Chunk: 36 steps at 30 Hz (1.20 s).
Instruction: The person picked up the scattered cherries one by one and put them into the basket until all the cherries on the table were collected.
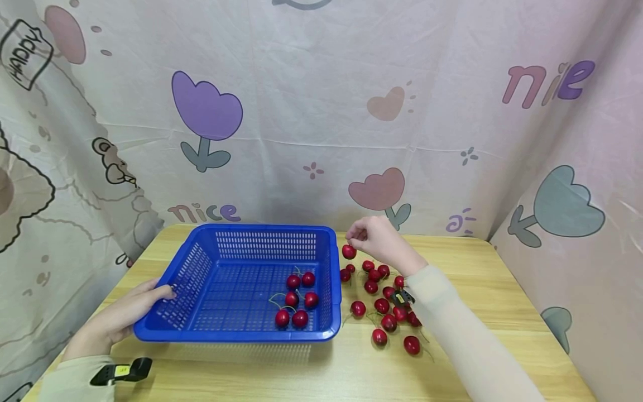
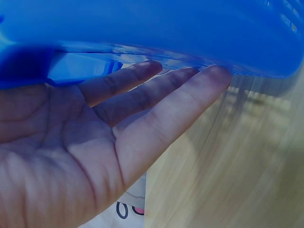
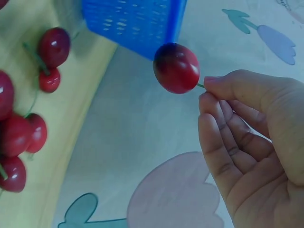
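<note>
My right hand [image 1: 379,240] pinches a red cherry [image 3: 176,68] by its green stem, between thumb and forefinger. The cherry hangs just beyond the right rim of a blue plastic basket [image 1: 236,336]. With the thumb over the left rim, my left hand [image 1: 132,310] holds that basket; its other fingers [image 2: 190,102] reach beneath it. Several cherries [image 1: 300,319] with stems lie inside, toward the basket's right side. A shadow falls on the table below the basket's front edge.
Loose cherries [image 1: 382,306] are scattered on the wooden table [image 1: 467,279] to the basket's right, partly under my right forearm. A patterned cloth [image 1: 296,111] hangs behind the table and along both sides.
</note>
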Available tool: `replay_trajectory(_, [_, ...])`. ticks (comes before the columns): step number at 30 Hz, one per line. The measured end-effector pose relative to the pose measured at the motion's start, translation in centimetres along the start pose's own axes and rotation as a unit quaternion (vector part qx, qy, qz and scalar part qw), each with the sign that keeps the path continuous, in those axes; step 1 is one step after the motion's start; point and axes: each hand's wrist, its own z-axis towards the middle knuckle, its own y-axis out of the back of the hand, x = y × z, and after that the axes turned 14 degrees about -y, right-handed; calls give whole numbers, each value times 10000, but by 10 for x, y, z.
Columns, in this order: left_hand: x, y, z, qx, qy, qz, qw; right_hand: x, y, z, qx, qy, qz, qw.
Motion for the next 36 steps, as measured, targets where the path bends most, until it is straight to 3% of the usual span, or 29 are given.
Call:
replay_trajectory(16, [-1, -1, -1, -123, 73, 102, 9998, 38, -20, 18, 134, 276, 215, 9993])
replay_trajectory(36, [1, 2, 1, -49, 56, 59, 10000, 44, -48, 30, 374, 176, -95, 9991])
